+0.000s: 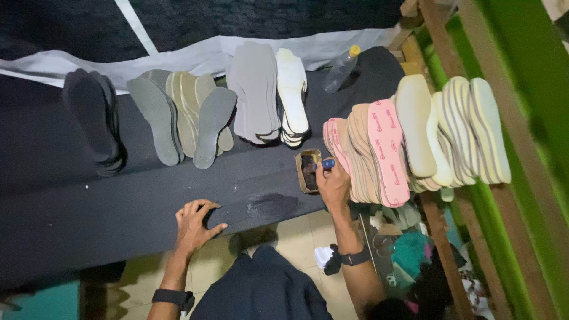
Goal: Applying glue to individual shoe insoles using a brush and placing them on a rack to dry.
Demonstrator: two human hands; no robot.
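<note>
Dark counter (89,207) carries rows of insoles. Left hand (194,224) presses a black insole (255,208) flat, fingers spread; right hand (333,185), grip closed on a blue-handled brush (327,164), dips into the glue tin (309,170).

The left hand (194,224) lies flat on a dark insole (252,208) at the edge of the black table (71,201). At two o'clock from it, the right hand (333,185) holds a blue-handled brush (326,164) over an open tin (309,170), with pink and beige insoles (379,157) at three o'clock.

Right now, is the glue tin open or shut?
Open. The tin shows its dark inside with no lid on it, and the right hand holds a blue-handled brush at its rim.
</note>
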